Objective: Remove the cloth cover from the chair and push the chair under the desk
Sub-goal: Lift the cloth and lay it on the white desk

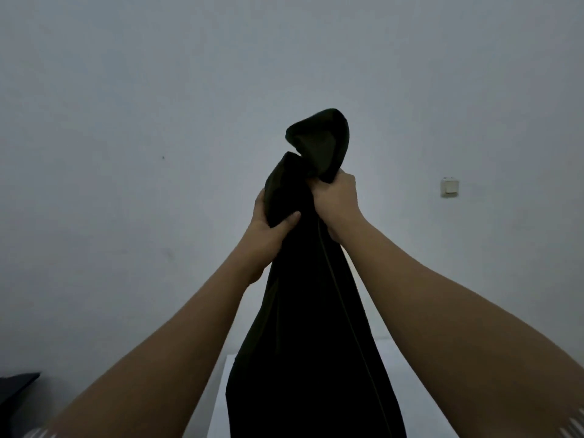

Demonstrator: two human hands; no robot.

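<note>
A black cloth cover (311, 327) hangs long and bunched in front of me, lifted high against the wall. My left hand (268, 229) grips a fold of it near the top, thumb across the fabric. Just right of it and slightly higher, my right hand (336, 200) is clenched around the gathered top, with a loop of cloth sticking up above the fist. The cloth runs down out of the frame at the bottom. The chair is hidden; I cannot see it. A white desk top (398, 374) shows behind the cloth.
A plain grey-white wall (158, 121) fills most of the view. A white wall switch (449, 187) sits at the right. A dark object (15, 387) lies at the lower left edge.
</note>
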